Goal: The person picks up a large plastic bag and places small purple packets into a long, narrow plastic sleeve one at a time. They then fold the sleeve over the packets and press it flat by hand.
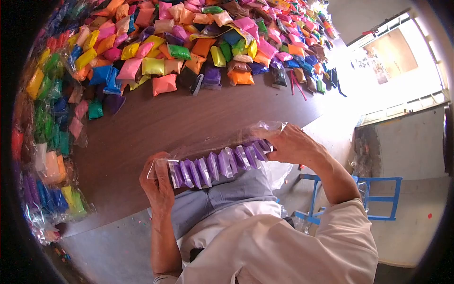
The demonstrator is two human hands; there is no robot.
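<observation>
Between my two hands stretches a clear plastic bag (203, 149) with a row of several small purple packets (213, 165) standing side by side in it. My left hand (160, 182) is closed on the bag's left end, thumb and fingers around the plastic. At the other end my right hand (288, 147) grips the bag next to the last purple packets, with loose film sticking up above the fingers. The row hangs just over the near edge of the brown table (142, 128), above my lap. My right fingertips are partly hidden behind the film.
A large heap of colourful packets (198, 52) covers the table's far side. Filled clear bags (52, 165) of sorted packets line the left edge. Two pink sticks (297, 85) lie by the heap. A blue metal frame (383, 199) stands on the floor at right, below a bright window (392, 61).
</observation>
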